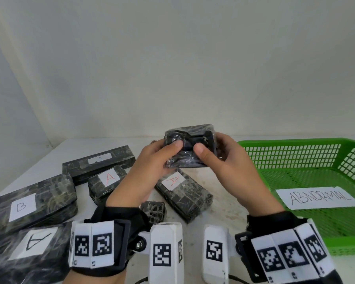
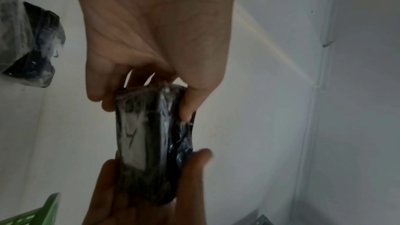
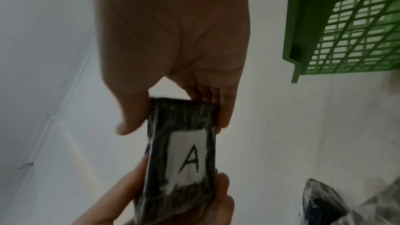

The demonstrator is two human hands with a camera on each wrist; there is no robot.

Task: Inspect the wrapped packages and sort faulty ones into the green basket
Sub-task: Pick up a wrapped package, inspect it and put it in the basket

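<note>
Gripping one wrapped package (image 1: 190,145) between them: left hand (image 1: 152,160); right hand (image 1: 223,158); fingers curled.

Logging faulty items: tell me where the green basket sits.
Head view: the green basket sits on the table's right side, just right of the right hand.

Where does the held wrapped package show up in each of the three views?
Head: held package at centre, raised above the table, left hand and right hand gripping its ends.
Left wrist: lower centre, white label edge-on.
Right wrist: lower centre, label "A" facing the camera.
Shared landmark: green basket, at right in head, bottom left in left wrist, top right in right wrist.
</note>
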